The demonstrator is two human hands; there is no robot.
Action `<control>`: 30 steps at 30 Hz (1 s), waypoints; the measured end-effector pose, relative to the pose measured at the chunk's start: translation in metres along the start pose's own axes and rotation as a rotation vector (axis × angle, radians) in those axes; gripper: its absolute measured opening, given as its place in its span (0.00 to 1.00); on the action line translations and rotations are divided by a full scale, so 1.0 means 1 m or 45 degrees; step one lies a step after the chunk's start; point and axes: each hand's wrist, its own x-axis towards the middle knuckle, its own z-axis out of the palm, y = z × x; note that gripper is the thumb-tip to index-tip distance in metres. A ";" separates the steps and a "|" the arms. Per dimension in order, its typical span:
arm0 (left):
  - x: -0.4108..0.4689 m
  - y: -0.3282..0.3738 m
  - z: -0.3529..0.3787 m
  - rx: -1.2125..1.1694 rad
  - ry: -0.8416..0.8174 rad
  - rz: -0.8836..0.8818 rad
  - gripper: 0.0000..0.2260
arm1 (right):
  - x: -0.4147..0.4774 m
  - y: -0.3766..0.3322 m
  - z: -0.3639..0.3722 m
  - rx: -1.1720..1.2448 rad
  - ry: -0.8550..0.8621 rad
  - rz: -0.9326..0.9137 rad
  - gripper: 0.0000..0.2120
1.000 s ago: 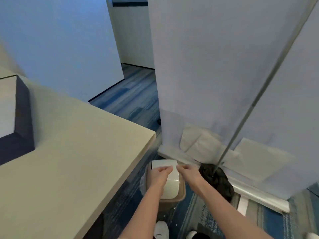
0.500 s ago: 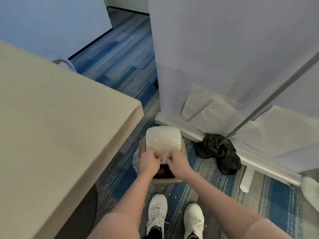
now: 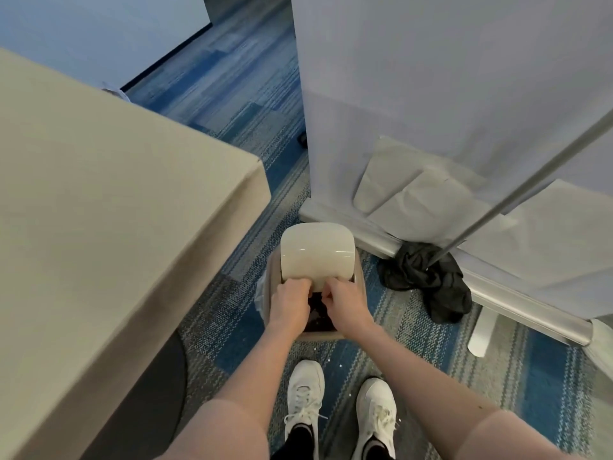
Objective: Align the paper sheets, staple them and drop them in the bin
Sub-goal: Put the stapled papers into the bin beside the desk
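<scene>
A tan bin [image 3: 321, 334] stands on the carpet beside the table, just ahead of my feet. Its white swing lid [image 3: 316, 250] is tipped, so a dark opening shows on the near side. My left hand [image 3: 290, 305] and my right hand [image 3: 345, 305] are close together at the lid's near edge, fingers curled. Between the fingertips they pinch a small white piece, the paper sheets [image 3: 317, 284], right over the opening. Most of the paper is hidden by my fingers and blends with the lid.
A beige table [image 3: 99, 210] fills the left side, its corner close to the bin. To the right stand a white partition [image 3: 431, 78], a slanted metal pole [image 3: 517, 190] and a black cloth [image 3: 428, 280] on the floor. My white shoes [image 3: 305, 393] are below the bin.
The view has tilted down and closer to the bin. My hands moved from the lid's top to its near edge, and the lid has swung so the dark opening shows.
</scene>
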 end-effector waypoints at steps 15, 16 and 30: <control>-0.001 -0.002 -0.006 0.101 -0.005 0.092 0.07 | 0.002 -0.010 -0.011 -0.071 -0.057 0.017 0.05; -0.001 -0.001 -0.008 0.098 -0.008 0.091 0.07 | 0.002 -0.011 -0.013 -0.068 -0.064 0.024 0.06; -0.045 0.089 -0.121 -0.215 0.339 0.086 0.11 | -0.061 -0.054 -0.142 0.364 0.431 0.125 0.12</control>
